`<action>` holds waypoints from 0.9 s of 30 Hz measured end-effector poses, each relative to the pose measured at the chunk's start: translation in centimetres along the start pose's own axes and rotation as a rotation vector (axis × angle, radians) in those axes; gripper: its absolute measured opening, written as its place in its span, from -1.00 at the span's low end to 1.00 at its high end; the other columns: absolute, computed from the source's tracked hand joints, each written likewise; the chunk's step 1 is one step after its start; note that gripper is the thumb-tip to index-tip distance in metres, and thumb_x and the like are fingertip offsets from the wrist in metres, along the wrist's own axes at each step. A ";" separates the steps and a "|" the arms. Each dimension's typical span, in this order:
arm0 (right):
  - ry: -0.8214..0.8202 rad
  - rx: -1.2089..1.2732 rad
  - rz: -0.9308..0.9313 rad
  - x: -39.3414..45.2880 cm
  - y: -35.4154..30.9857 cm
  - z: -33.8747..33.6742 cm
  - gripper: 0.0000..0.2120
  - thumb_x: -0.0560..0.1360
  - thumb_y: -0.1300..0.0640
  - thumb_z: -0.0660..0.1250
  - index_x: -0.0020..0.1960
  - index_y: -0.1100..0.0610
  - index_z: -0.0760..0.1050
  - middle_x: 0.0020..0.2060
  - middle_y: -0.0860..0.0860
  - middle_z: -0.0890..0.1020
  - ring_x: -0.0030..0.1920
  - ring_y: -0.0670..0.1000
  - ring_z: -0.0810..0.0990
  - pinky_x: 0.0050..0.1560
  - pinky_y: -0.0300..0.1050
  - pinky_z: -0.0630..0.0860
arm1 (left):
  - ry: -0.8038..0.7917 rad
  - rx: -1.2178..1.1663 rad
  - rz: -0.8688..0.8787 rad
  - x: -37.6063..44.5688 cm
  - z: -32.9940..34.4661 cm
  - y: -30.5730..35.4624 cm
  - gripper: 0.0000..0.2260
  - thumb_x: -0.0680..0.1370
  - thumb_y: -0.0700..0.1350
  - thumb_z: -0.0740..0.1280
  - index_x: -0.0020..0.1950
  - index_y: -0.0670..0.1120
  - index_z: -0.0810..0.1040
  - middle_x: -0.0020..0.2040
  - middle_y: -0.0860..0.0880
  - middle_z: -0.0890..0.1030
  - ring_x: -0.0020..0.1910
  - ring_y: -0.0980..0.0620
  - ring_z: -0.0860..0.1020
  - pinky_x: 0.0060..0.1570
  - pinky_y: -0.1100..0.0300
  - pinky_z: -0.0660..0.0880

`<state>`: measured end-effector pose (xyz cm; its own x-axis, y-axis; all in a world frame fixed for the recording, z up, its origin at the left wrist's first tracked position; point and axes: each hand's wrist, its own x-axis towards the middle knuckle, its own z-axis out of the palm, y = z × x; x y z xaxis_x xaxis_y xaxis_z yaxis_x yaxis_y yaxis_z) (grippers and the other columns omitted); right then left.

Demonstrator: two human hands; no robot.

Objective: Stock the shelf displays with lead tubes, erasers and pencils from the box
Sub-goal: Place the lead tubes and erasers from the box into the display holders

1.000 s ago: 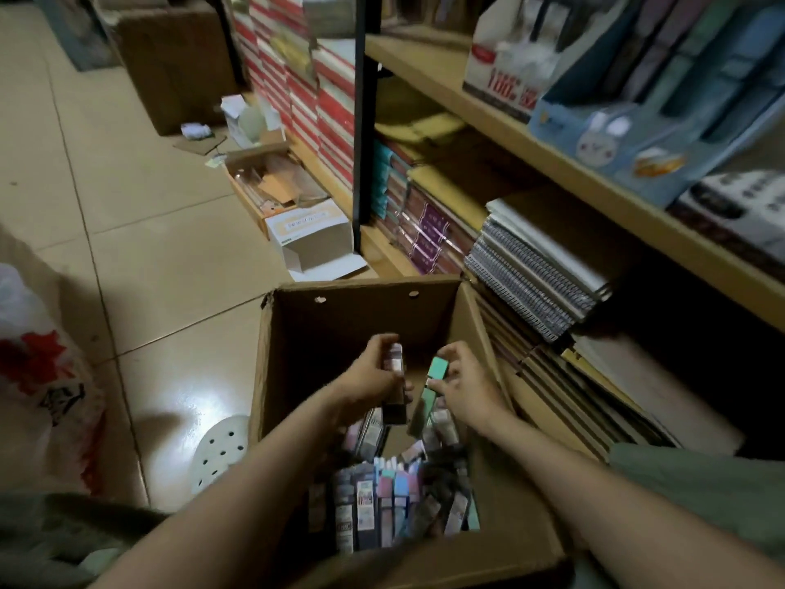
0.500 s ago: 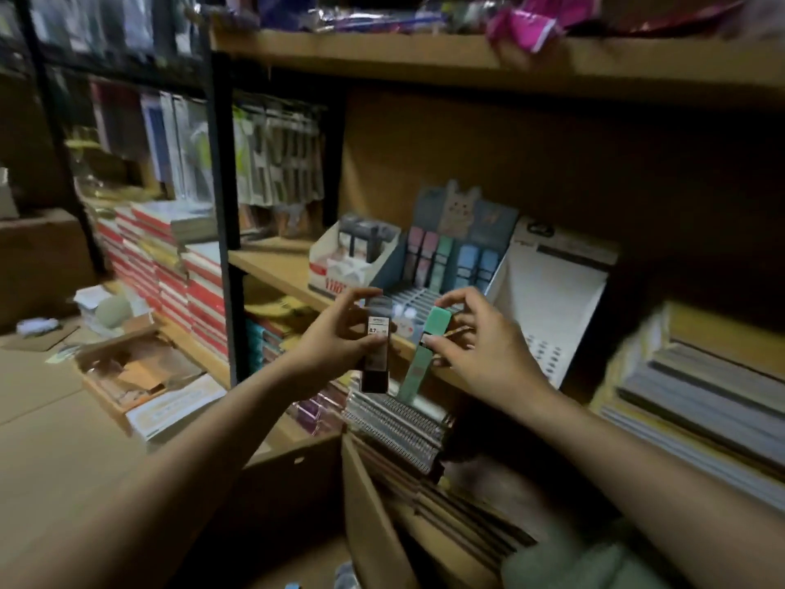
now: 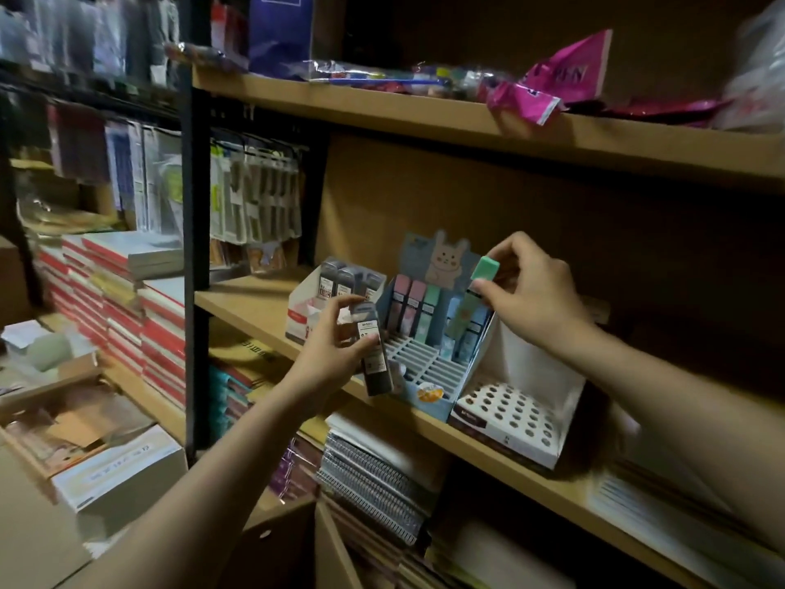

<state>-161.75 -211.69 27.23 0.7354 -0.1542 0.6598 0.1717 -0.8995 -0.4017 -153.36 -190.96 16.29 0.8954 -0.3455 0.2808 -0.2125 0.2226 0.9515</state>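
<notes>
Reaching up from the lower left, the left forearm angles toward the middle shelf (image 3: 255, 306), and the left hand (image 3: 335, 350) stops in front of the shelf's edge with its wrist bent back. Its thumb and fingers curl round a dark tube (image 3: 374, 348) with a white label, gripping it near the top; the tube hangs tilted, its lower end over the shelf lip, just in front of the white display (image 3: 306, 308) that already holds a few dark tubes.

The right forearm comes in from the right edge, rising toward the blue display (image 3: 429, 371) with the rabbit backboard. The right hand (image 3: 531, 291) is turned palm down, and its thumb and forefinger pinch the cap end of a green tube (image 3: 471, 297). The other fingers are bent loosely behind. That tube slants down and to the left, its lower end among the pastel tubes standing in the back rows of the blue display; whether it is seated in a slot I cannot tell. The front rows of the grid stand unfilled.

Just right of the blue display sits a white tray (image 3: 509, 412) pierced with round holes. Below the shelf lie spiral notebooks (image 3: 374, 469), and the box (image 3: 297, 542) shows its top flaps at the bottom edge.
</notes>
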 end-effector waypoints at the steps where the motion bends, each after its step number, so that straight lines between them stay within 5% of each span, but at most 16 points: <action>1: -0.022 -0.032 -0.021 0.5 -0.2 0.8 -0.73 0.45 0.17 0.48 0.06 0.06 0.45 -0.15 -0.11 0.59 -0.17 -0.15 0.60 -0.26 -0.31 0.52 | -0.001 0.005 -0.008 0.1 0.0 -0.3 -0.59 0.55 -0.30 0.32 0.12 0.23 0.41 0.06 -0.01 0.58 -0.08 0.13 0.65 -0.27 0.25 0.59; 6: -0.082 -0.202 -0.075 2.7 -0.3 3.9 -0.78 0.49 0.16 0.43 0.10 0.06 0.48 -0.07 0.02 0.64 -0.11 0.03 0.63 -0.13 -0.07 0.60 | -0.028 0.066 -0.037 0.4 -0.1 -1.9 -0.60 0.56 -0.27 0.31 0.22 0.19 0.38 0.07 0.02 0.60 -0.06 0.15 0.64 -0.24 0.24 0.61; 9: -0.080 -0.292 -0.028 3.5 0.2 5.1 -0.81 0.50 0.14 0.40 0.10 0.08 0.49 -0.07 0.07 0.65 -0.08 0.10 0.64 -0.05 0.05 0.62 | -0.047 0.095 -0.064 0.4 -0.2 -2.4 -0.58 0.56 -0.26 0.32 0.27 0.17 0.35 0.19 -0.07 0.56 0.12 -0.01 0.60 -0.08 0.09 0.63; 15: -0.080 -0.411 0.006 3.4 1.6 7.0 -0.82 0.52 0.14 0.38 0.05 0.11 0.43 -0.23 0.10 0.61 -0.20 0.19 0.64 -0.24 -0.04 0.52 | -0.053 0.093 -0.091 0.6 -0.8 -3.4 -0.58 0.54 -0.27 0.34 0.27 0.14 0.36 0.25 -0.11 0.53 0.18 -0.07 0.56 0.04 -0.03 0.61; 19: -0.096 -0.442 0.011 3.2 2.0 7.6 -0.75 0.53 0.12 0.37 0.17 0.09 0.45 -0.18 0.08 0.65 -0.15 0.16 0.65 -0.13 0.02 0.60 | -0.059 0.091 -0.100 0.8 -0.7 -3.3 -0.62 0.55 -0.27 0.33 0.21 0.15 0.37 0.22 -0.08 0.55 0.17 -0.06 0.57 0.03 -0.02 0.62; 23: -0.133 -0.464 0.027 3.2 1.9 8.0 -0.77 0.52 0.11 0.37 0.14 0.08 0.42 -0.25 0.08 0.61 -0.15 0.20 0.64 -0.11 0.04 0.59 | -0.052 0.080 -0.088 0.8 -0.7 -3.4 -0.62 0.54 -0.27 0.33 0.21 0.13 0.37 0.20 -0.07 0.54 0.18 -0.06 0.56 -0.02 0.05 0.63; 27: -0.110 -0.563 0.023 3.1 1.7 7.8 -0.81 0.52 0.12 0.38 0.08 0.14 0.44 -0.11 0.13 0.62 -0.04 0.21 0.62 -0.09 0.04 0.57 | -0.049 0.093 -0.091 0.8 -0.7 -3.6 -0.60 0.54 -0.27 0.34 0.25 0.12 0.36 0.23 -0.07 0.54 0.18 -0.05 0.56 -0.01 0.04 0.63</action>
<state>-154.04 -210.53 23.59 0.8036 -0.1605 0.5731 -0.1988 -0.9800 0.0043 -151.63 -191.35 13.04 0.8928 -0.4052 0.1969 -0.1690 0.1039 0.9801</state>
